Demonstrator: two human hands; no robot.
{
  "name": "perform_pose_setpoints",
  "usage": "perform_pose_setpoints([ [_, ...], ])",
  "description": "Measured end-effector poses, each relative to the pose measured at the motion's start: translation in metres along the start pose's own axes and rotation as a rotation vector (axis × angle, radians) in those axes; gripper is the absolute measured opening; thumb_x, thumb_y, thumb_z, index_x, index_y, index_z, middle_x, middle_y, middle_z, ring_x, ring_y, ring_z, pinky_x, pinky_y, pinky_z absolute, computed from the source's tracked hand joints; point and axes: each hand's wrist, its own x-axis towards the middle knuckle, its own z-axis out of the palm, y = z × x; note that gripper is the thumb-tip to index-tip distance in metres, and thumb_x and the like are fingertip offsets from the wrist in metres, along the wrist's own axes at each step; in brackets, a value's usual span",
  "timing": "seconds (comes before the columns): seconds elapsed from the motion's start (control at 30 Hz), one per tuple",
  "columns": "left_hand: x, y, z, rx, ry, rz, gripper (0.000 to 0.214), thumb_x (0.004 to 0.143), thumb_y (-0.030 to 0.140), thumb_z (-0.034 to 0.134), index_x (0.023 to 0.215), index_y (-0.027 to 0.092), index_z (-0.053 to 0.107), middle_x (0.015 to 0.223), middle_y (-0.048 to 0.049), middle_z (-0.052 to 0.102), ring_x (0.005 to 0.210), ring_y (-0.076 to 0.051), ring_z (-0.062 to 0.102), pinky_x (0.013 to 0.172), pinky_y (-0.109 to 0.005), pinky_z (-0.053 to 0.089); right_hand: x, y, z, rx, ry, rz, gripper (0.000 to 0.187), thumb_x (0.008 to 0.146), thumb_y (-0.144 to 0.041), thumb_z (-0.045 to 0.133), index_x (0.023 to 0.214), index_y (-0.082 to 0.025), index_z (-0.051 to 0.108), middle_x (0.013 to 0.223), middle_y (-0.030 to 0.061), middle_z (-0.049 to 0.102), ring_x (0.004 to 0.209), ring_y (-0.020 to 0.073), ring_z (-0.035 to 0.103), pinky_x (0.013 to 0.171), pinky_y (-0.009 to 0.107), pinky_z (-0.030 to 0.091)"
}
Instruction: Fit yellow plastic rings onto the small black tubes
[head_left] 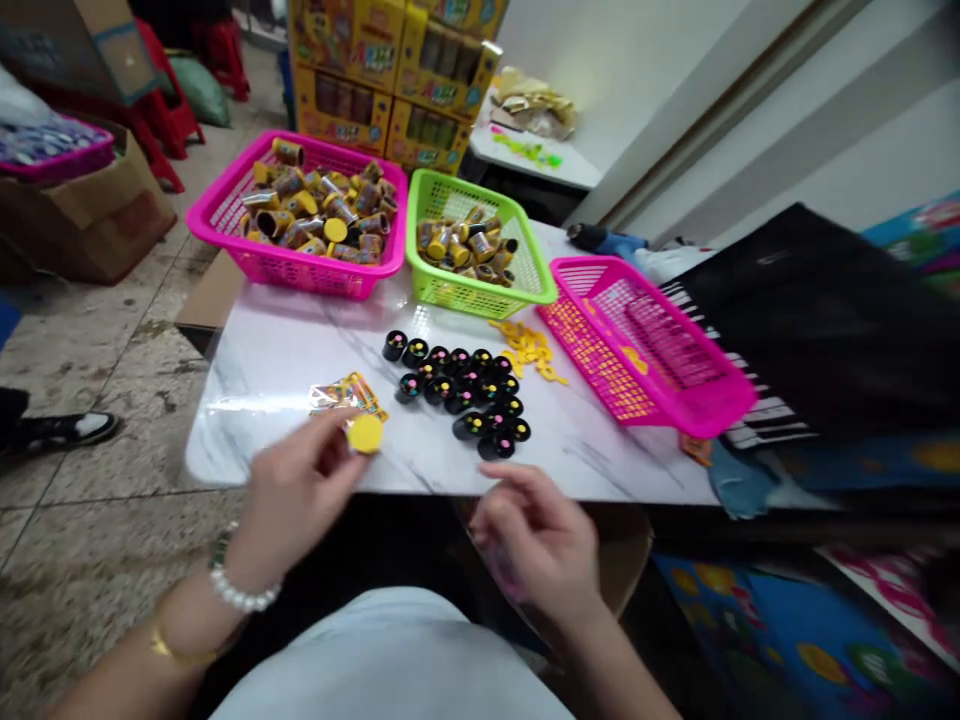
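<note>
My left hand (304, 490) is closed around a small container, and its round yellow lid (365, 434) faces up between thumb and fingers. Just beyond it, printed wrappers or labels (349, 393) lie on the white table. My right hand (536, 535) is at the table's front edge, index finger stretched out, the other fingers loosely curled, nothing visible in it. Its fingertip is close to a cluster of small black cups (459, 400) with coloured bits inside. Yellow plastic pieces (529, 345) lie behind the cups.
A pink basket (300, 265) and a green basket (480, 290) hold many small yellow-brown containers. Another pink basket (652, 400) stands at the right with a few orange-yellow pieces. Yellow printed boxes (390, 80) are stacked behind. A black bag-like item (832, 320) lies far right.
</note>
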Motion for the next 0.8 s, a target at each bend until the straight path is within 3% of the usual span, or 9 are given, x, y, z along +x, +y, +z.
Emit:
perform_pose_setpoints([
  [0.07,0.022,-0.013,-0.018,0.077,0.098,-0.073,0.03,0.081,0.034,0.069,0.109,0.022,0.066,0.071,0.0026,0.065,0.061,-0.014,0.06,0.062,-0.025,0.046,0.018,0.003,-0.036,-0.113,0.305,-0.093,0.014,0.091,-0.036,0.065,0.098,-0.024,0.069,0.06,-0.003,0.063,0.048,0.0128,0.058,0.048,0.024,0.047],
  [0.13,0.045,-0.025,-0.031,0.137,0.117,-0.148,0.03,0.078,0.037,0.069,0.104,0.022,0.067,0.07,0.0027,0.065,0.062,-0.016,0.061,0.064,-0.027,0.046,0.05,0.017,-0.074,-0.252,0.508,-0.148,0.021,0.087,-0.04,0.066,0.095,-0.021,0.069,0.061,-0.002,0.063,0.048,0.0143,0.057,0.049,0.026,0.046],
  [0.23,0.07,-0.038,-0.039,0.261,0.084,-0.255,0.026,0.077,0.034,0.069,0.099,0.021,0.069,0.067,0.0027,0.063,0.063,-0.016,0.06,0.068,-0.029,0.044,0.108,0.051,-0.114,-0.54,0.498,-0.073,0.029,0.083,-0.042,0.062,0.091,-0.016,0.073,0.069,0.0037,0.069,0.057,0.0187,0.062,0.063,0.034,0.051],
  [0.3,0.074,-0.039,-0.038,0.343,0.058,-0.268,0.028,0.079,0.032,0.068,0.104,0.019,0.069,0.068,0.0026,0.061,0.064,-0.016,0.058,0.07,-0.029,0.043,0.139,0.072,-0.126,-0.73,0.457,-0.02,0.034,0.082,-0.04,0.059,0.096,-0.014,0.076,0.08,0.0097,0.072,0.069,0.0224,0.064,0.074,0.038,0.051],
  [0.37,0.067,-0.033,-0.032,0.41,0.129,-0.183,0.036,0.08,0.035,0.07,0.112,0.017,0.067,0.072,0.0015,0.059,0.067,-0.016,0.056,0.072,-0.03,0.044,0.158,0.087,-0.129,-0.89,0.423,0.017,0.038,0.081,-0.04,0.061,0.1,-0.012,0.078,0.086,0.0134,0.072,0.077,0.0253,0.063,0.079,0.04,0.049],
  [0.43,0.053,-0.02,-0.016,0.422,0.264,-0.05,0.042,0.082,0.037,0.071,0.118,0.017,0.063,0.078,0.0,0.058,0.069,-0.017,0.054,0.071,-0.03,0.044,0.165,0.095,-0.128,-0.993,0.4,0.037,0.039,0.08,-0.044,0.064,0.1,-0.014,0.079,0.088,0.0139,0.07,0.078,0.0263,0.062,0.079,0.04,0.048],
  [0.5,0.037,-0.003,0.008,0.346,0.31,0.064,0.04,0.083,0.038,0.072,0.116,0.017,0.062,0.08,-0.0004,0.056,0.067,-0.016,0.053,0.066,-0.029,0.045,0.163,0.098,-0.128,-1.031,0.401,0.052,0.038,0.078,-0.048,0.067,0.095,-0.016,0.079,0.088,0.0126,0.069,0.078,0.026,0.06,0.076,0.04,0.047],
  [0.63,0.02,0.026,0.069,0.125,-0.007,0.231,0.039,0.083,0.037,0.076,0.112,0.017,0.061,0.087,-0.0028,0.062,0.072,-0.015,0.059,0.067,-0.027,0.05,0.14,0.098,-0.13,-0.925,0.439,0.051,0.029,0.071,-0.045,0.072,0.08,-0.018,0.072,0.078,0.0066,0.066,0.072,0.0227,0.059,0.069,0.036,0.046],
  [0.8,0.027,0.037,0.111,0.14,-0.153,0.201,0.043,0.082,0.032,0.077,0.117,0.015,0.06,0.096,-0.0068,0.069,0.081,-0.019,0.066,0.069,-0.031,0.052,0.087,0.101,-0.121,-0.524,0.494,0.016,0.03,0.073,-0.048,0.073,0.075,-0.02,0.063,0.068,-0.0004,0.062,0.058,0.0154,0.054,0.058,0.029,0.044],
])
